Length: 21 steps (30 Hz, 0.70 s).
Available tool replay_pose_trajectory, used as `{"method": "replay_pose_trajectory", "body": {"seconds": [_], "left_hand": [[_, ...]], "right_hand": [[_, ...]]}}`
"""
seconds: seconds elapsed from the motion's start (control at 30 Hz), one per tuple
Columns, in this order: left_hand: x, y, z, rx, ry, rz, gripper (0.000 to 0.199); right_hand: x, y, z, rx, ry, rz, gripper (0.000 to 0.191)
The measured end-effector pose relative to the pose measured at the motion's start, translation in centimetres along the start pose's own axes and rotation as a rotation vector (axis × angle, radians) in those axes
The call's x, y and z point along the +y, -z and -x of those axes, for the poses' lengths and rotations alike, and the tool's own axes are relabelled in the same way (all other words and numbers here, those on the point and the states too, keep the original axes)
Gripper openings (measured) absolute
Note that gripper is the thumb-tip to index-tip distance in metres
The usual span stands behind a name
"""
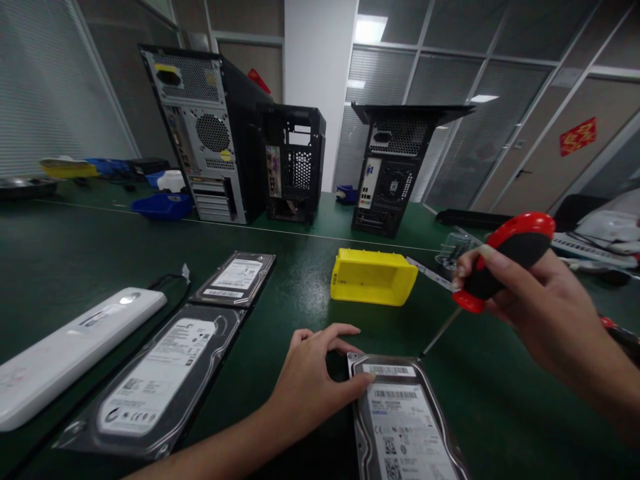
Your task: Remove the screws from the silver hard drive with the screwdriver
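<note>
A hard drive [407, 427] with a white label lies on the green table at the lower centre right. My left hand [320, 370] rests at its upper left corner, thumb on the label side and fingers curved around the far edge. In my right hand [530, 293] is a red and black screwdriver [520, 250], its shaft pointing down and left, with the tip at the drive's upper right corner. Two more hard drives, a larger one [160, 377] and a smaller-looking one [235, 279], lie end to end on the left.
Behind the drive stands a yellow bin [373, 277] on its side. Three computer cases [243, 140] [295, 160] [393, 167] line the back. A white power strip [80, 353] with a black cable lies left; a blue tray [163, 207] sits farther back.
</note>
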State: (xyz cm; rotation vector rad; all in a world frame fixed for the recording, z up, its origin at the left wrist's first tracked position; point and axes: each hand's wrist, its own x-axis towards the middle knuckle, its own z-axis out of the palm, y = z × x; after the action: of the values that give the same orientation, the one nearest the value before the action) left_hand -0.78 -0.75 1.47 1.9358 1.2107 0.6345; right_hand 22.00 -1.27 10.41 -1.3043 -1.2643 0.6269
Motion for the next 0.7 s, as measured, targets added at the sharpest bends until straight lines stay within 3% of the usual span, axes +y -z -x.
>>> {"method": "replay_pose_trajectory", "body": {"seconds": [0.23, 0.4, 0.7], "left_hand": [[-0.15, -0.05, -0.13, 0.003, 0.005, 0.007, 0.051], [0.07, 0.0, -0.22, -0.003, 0.015, 0.0, 0.051], [0.12, 0.05, -0.22, -0.004, 0.016, -0.004, 0.051]], "right_hand": [[0.23, 0.16, 0.19, -0.049, 0.056, -0.104, 0.041], [0.63, 0.25, 0.2, -0.005, 0.11, -0.059, 0.036], [0.09, -0.22, 0.03, -0.035, 0.074, -0.17, 0.034]]}}
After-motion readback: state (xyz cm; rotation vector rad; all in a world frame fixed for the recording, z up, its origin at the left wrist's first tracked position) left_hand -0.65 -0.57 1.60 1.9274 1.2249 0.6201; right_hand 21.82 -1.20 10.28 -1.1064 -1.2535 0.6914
